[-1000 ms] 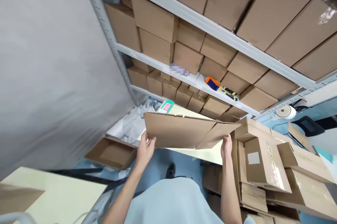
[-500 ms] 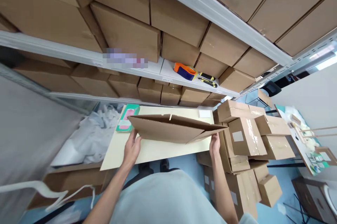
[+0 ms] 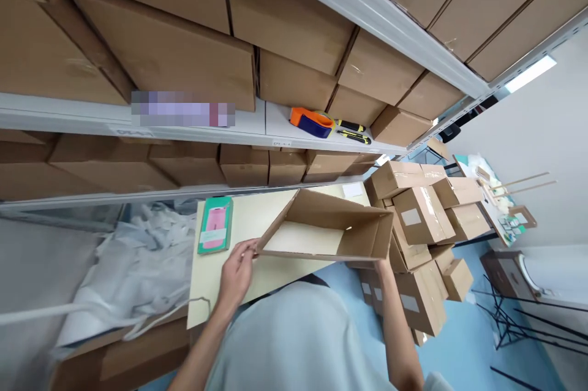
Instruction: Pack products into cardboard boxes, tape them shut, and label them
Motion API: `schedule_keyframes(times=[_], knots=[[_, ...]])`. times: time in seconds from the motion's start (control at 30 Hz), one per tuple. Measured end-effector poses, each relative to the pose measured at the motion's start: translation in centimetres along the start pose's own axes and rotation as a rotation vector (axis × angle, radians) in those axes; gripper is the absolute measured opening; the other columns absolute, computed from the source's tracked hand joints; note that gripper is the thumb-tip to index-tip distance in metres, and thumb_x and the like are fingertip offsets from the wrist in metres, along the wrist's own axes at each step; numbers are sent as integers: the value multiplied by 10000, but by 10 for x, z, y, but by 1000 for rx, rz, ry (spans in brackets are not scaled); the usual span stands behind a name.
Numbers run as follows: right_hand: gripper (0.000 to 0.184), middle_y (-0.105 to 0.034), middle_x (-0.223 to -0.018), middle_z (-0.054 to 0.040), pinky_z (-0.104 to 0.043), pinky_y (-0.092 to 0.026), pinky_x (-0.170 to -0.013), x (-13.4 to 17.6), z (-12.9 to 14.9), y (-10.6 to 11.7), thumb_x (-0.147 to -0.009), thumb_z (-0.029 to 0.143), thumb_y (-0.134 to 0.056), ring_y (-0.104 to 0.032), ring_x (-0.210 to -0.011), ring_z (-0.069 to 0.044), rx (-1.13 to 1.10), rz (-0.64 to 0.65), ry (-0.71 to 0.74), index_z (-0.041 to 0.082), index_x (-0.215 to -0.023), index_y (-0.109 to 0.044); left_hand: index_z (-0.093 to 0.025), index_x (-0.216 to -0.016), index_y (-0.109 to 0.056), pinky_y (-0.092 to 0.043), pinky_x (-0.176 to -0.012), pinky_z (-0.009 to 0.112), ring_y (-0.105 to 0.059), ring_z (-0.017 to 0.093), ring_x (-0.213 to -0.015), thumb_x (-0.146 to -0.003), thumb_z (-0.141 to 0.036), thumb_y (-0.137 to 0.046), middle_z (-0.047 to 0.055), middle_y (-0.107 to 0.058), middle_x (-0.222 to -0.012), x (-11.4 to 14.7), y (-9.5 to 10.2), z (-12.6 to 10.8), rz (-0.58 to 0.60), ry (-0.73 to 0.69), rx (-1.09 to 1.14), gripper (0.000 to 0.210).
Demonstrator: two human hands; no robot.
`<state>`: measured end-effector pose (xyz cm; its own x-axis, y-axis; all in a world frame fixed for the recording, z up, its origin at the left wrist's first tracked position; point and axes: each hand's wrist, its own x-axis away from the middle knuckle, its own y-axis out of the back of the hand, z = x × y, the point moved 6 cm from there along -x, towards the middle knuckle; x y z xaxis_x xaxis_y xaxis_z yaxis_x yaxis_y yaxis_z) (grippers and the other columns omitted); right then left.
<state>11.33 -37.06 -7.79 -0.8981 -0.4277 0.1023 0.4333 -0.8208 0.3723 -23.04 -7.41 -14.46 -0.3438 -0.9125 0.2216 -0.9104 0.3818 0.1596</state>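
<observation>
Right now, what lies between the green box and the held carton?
The head view shows bare cream tabletop between the green box and the held carton; the left hand is nearer the body.

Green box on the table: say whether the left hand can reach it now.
Probably yes: the green box lies just beyond the left hand, with nothing visible between them. That hand grips the carton, though, so it would likely need to let go first.

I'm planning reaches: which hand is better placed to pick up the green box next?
Probably the left hand: it holds the open carton near the green box, though it must let go first. The right hand, at the carton's right end, is farther away.
</observation>
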Motion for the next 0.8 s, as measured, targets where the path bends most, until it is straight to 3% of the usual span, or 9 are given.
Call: schedule_keyframes(times=[0.1, 0.23, 0.33, 0.4, 0.57, 0.7, 0.8], knots=[[576, -821, -1231, -148, -463, -641, -1036, 14, 21, 15, -937, 712, -733, -746, -1206, -339, -59, 29, -59, 186, -1152, -826, -211, -1054, -796, -633, -681, 350, -748, 286, -906, -940, -751, -515, 124, -817, -1051, -11, 13, -46, 192, 2, -2, 619], [749, -800, -1122, -128, -371, -663, -822, 13, 59, 24, -937, 881, -607, -756, -1020, -295, -68, 37, -102, 196, -1163, -804, -246, -1140, -786, -598, -678, 311, -742, 255, -880, -893, -817, -604, 94, -825, -1114, -13, 19, -114, 311, -138, -191, 648], [678, -689, -797, -44, -311, -583, -659, -7, 88, 25, -886, 866, -679, -655, -764, -228, 105, -16, -57, 194, -947, -748, -270, -1103, -781, -560, -655, 315, -707, 223, -707, -834, -785, -699, 48, -822, -972, -10, 11, -144, 348, -226, -407, 586], [604, -560, -655, 17, -302, -519, -596, -22, 102, 21, -863, 812, -706, -567, -639, -191, 213, 25, -40, 212, -809, -660, -285, -1027, -776, -516, -621, 314, -691, 216, -657, -844, -717, -703, 26, -818, -932, -8, 4, -154, 345, -270, -529, 475], [389, -508, -596, 35, -278, -382, -587, -35, 133, 23, -903, 584, -607, -500, -584, -169, 522, 159, 116, 246, -716, -555, -291, -831, -713, -398, -570, 317, -660, 214, -616, -925, -513, -580, 12, -799, -840, -6, 2, -167, 163, -296, -679, 275], [316, -510, -598, 37, -271, -304, -586, -25, 158, 14, -960, 444, -552, -451, -562, -148, 668, 353, 267, 261, -714, -476, -282, -865, -691, -383, -603, 324, -639, 219, -628, -942, -500, -566, 27, -778, -848, 3, 16, -175, -98, -246, -724, 263], [239, -570, -609, 23, -282, -299, -599, -26, 166, -4, -996, 338, -534, -505, -553, -162, 769, 481, 310, 256, -771, -529, -275, -931, -700, -362, -625, 341, -651, 248, -700, -975, -522, -532, 67, -773, -923, 15, 17, -181, -244, -225, -778, 303]])
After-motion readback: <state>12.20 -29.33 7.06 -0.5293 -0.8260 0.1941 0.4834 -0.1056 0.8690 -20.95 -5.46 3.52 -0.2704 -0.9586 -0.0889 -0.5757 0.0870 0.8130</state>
